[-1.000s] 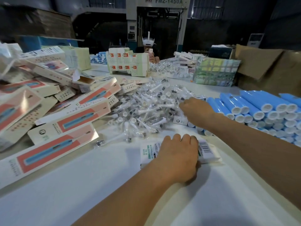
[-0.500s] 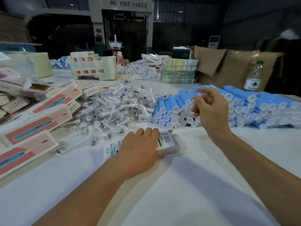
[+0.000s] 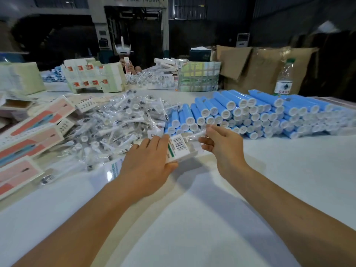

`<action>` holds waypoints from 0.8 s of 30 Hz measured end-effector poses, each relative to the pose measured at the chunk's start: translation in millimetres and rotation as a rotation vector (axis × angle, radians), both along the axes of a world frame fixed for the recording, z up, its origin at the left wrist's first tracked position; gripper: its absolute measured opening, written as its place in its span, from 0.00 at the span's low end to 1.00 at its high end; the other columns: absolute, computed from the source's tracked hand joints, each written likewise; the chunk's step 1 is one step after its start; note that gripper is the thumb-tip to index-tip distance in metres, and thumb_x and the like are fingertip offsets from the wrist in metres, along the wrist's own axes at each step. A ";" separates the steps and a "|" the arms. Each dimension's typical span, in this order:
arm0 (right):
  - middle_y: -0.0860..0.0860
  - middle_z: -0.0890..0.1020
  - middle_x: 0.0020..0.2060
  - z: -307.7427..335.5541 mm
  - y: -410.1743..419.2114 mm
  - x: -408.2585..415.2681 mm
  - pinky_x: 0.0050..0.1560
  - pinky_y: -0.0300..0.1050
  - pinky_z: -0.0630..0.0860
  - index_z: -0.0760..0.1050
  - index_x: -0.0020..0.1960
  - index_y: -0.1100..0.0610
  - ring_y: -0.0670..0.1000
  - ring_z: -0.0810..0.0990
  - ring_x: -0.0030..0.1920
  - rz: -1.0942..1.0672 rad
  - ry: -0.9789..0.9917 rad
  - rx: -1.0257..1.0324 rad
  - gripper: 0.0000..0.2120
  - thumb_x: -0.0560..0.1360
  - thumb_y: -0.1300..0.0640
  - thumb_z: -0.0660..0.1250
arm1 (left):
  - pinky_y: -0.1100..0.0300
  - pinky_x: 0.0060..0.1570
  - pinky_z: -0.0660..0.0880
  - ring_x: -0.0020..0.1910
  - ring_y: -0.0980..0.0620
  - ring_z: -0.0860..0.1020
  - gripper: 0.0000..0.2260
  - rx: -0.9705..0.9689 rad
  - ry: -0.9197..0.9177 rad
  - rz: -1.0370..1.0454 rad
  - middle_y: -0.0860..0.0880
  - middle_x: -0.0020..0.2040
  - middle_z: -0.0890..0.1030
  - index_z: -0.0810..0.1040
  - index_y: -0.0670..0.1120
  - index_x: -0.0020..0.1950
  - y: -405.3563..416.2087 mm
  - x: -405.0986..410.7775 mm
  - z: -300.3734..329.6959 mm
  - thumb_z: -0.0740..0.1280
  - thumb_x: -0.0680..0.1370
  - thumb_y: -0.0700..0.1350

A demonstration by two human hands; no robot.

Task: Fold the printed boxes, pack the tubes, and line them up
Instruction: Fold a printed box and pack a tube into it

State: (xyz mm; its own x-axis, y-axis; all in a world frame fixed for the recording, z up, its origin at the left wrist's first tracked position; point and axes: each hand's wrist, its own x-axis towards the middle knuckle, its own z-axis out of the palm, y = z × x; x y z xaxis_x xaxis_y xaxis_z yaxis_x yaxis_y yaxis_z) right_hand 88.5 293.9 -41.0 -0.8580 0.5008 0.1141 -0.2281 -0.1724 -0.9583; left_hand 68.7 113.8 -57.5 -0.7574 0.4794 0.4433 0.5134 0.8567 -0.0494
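Table (image 3: 202, 218): white surface, cut off by the lower frame edge; both forearms are laid across it toward the grip.

Blue tubes (image 3: 256, 112): stacked in rows with white caps facing the camera, just beyond and to the right of the grip. The far right of the stack is blurred and cut off.

Wrapped brush heads (image 3: 119, 122): a loose heap in clear sleeves, beyond and to the left of the grip. Single pieces are hard to tell apart.

Flat red-and-white boxes (image 3: 34, 132): overlapped well to the left of the grip, cut off by the frame edge. The print cannot be read.

Printed box (image 3: 180, 149): white, barcode and green stripe uppermost. It is gripped by the left hand (image 3: 148, 164), fingers laid over its top and thumb at its near edge, with the open end turned toward the right hand. Its left part is hidden under that hand; whether it rests on the table cannot be told.

Right hand (image 3: 223, 143): fingers are curled and a clear-wrapped piece (image 3: 196, 134) is pinched at the box's open end. The piece is blurred, and how far it is inside cannot be told.

Water bottle (image 3: 284, 78): stood far beyond the grip to the right, label blurred.

Second person (image 3: 128, 64): far behind the grip, mostly hidden by stacked cartons (image 3: 92, 76).
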 end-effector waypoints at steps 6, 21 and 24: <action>0.52 0.82 0.39 -6.1 -12.1 5.0 0.44 0.41 0.77 0.78 0.40 0.55 0.50 0.81 0.41 -0.109 -0.023 0.172 0.04 0.72 0.60 0.72 | 0.54 0.56 0.65 0.63 0.49 0.66 0.31 0.014 0.018 -0.024 0.51 0.67 0.66 0.52 0.48 0.75 5.5 6.1 1.2 0.55 0.77 0.63; 0.49 0.79 0.39 -3.5 -33.3 28.9 0.43 0.32 0.69 0.80 0.39 0.52 0.42 0.75 0.41 -0.085 0.092 0.681 0.07 0.74 0.60 0.68 | 0.53 0.53 0.66 0.64 0.47 0.67 0.31 0.092 0.016 0.076 0.49 0.67 0.67 0.53 0.46 0.75 -2.7 -1.8 5.6 0.57 0.78 0.61; 0.56 0.81 0.38 -5.9 -35.1 28.5 0.48 0.47 0.71 0.82 0.45 0.63 0.53 0.76 0.44 -0.073 0.093 0.704 0.06 0.75 0.61 0.68 | 0.53 0.54 0.66 0.64 0.47 0.67 0.31 0.082 0.022 0.088 0.49 0.67 0.67 0.53 0.46 0.74 -3.3 -2.7 4.8 0.57 0.78 0.61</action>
State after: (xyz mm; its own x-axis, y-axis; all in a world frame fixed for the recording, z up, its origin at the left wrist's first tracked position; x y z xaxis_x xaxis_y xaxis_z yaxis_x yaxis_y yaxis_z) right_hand 117.0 258.9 -47.0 -0.7962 0.3372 0.5024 -0.3012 0.4992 -0.8124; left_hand 65.9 110.5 -52.7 -0.7843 0.3732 0.4956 0.4359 0.8999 0.0121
